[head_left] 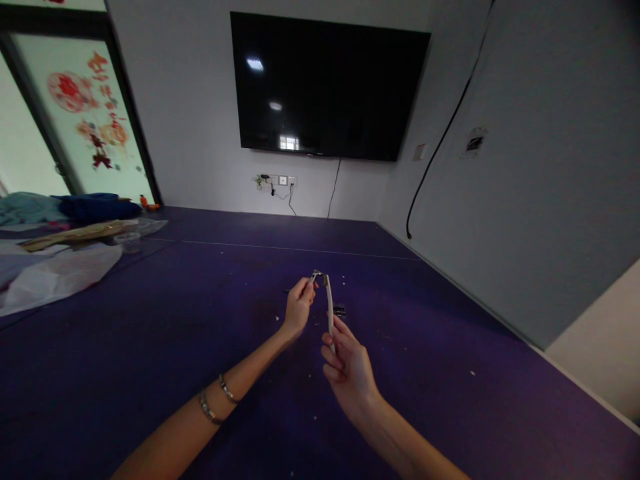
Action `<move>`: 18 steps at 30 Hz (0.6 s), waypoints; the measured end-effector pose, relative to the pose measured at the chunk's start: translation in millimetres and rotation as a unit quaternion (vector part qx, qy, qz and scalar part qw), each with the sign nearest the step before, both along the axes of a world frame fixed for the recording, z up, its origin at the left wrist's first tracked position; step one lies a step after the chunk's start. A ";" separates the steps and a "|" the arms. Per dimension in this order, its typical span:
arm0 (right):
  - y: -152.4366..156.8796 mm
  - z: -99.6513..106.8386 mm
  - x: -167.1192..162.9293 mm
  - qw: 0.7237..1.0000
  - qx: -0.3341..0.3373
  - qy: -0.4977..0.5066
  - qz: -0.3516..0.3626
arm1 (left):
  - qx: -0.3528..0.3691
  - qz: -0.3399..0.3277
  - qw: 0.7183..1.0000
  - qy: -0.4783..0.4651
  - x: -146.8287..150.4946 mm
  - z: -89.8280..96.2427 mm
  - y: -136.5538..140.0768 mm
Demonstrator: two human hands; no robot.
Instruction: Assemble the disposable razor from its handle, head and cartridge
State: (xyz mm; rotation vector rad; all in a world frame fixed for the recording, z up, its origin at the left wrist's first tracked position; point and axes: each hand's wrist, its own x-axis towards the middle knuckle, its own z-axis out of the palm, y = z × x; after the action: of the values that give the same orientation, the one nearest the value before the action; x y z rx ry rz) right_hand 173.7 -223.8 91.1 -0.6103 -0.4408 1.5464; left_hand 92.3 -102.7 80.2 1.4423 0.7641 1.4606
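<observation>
My right hand (350, 363) is closed around the lower part of a narrow white strap (329, 300), which stands nearly upright with a slight curve. A small dark-and-light fitting shows near its top end. My left hand (299, 308) pinches a small light-coloured piece (315, 275) with a metallic look, right beside the strap's upper end. Whether the two pieces are joined there I cannot tell. Just beyond my right fingers, a small black object (339, 311) lies on the purple floor (250, 413), too small to name.
White scraps are scattered over the floor. At left lie a clear plastic sheet (65, 277), a brownish flat piece (80, 235) and blue cloth (100, 208). A large television (325, 87) hangs on the far wall above wall sockets (283, 181). A black cable (445, 130) hangs along the right wall.
</observation>
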 end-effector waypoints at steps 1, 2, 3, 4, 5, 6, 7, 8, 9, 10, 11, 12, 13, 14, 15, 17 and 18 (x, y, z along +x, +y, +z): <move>0.1 0.6 0.6 1.000 0.001 0.001 0.000 | -0.002 -0.001 1.000 0.001 -0.4 0.7 0.3; 1.1 1.6 1.5 1.000 0.003 0.002 -0.002 | -0.003 -0.002 1.000 0.002 -0.6 1.1 0.5; 2.6 2.7 2.3 1.000 0.004 0.002 -0.004 | -0.005 -0.003 1.000 0.003 -0.7 1.3 0.5; 4.4 3.6 2.9 1.000 0.005 0.002 -0.006 | -0.007 -0.004 1.000 0.005 -0.7 1.2 0.5; 5.9 3.8 3.0 1.000 0.005 0.001 -0.008 | -0.009 -0.005 1.000 0.006 -0.6 0.9 0.5; 6.8 3.3 2.6 1.000 0.003 0.001 -0.008 | -0.010 -0.006 1.000 0.006 -0.6 0.5 0.7; 6.9 2.1 1.7 1.000 0.001 0.000 -0.006 | -0.009 -0.007 1.000 0.007 -0.7 0.0 0.9; 6.3 0.4 0.6 1.000 -0.002 0.000 -0.005 | -0.008 -0.006 1.000 0.006 -0.9 -0.4 1.3; 5.2 -1.5 -0.5 1.000 -0.004 -0.002 -0.003 | -0.007 -0.004 1.000 0.005 -1.1 -0.6 1.6; 4.2 -3.0 -1.1 1.000 -0.007 -0.005 -0.001 | -0.006 -0.003 1.000 0.004 -1.2 -0.7 1.8; 3.5 -3.9 -1.2 1.000 -0.010 -0.007 -0.002 | -0.006 -0.001 1.000 0.004 -1.2 -0.7 1.9; 3.6 -3.9 -0.6 1.000 -0.011 -0.009 -0.006 | -0.006 -0.001 1.000 0.005 -1.1 -0.5 1.6; 4.4 -3.1 0.6 1.000 -0.010 -0.010 -0.012 | -0.005 0.000 1.000 0.007 -0.7 -0.4 1.1; 5.8 -1.5 2.2 1.000 -0.008 -0.012 -0.019 | -0.004 0.000 1.000 0.010 -0.2 -0.3 0.4; 7.6 0.4 3.7 1.000 -0.006 -0.013 -0.023 | -0.002 0.000 1.000 0.013 0.4 -0.3 -0.4; 10.3 3.4 5.4 1.000 -0.002 -0.018 -0.023 | -0.001 -0.001 1.000 0.019 1.4 -0.9 -1.6; 10.6 3.7 5.2 1.000 -0.002 -0.020 -0.021 | -0.002 -0.003 1.000 0.019 1.7 -1.4 -1.7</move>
State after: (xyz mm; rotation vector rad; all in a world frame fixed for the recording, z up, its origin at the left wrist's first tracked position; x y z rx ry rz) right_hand 178.9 -213.2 94.8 -0.6506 -0.4541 1.4974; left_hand 94.0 -104.5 78.9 1.4720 0.7842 1.4306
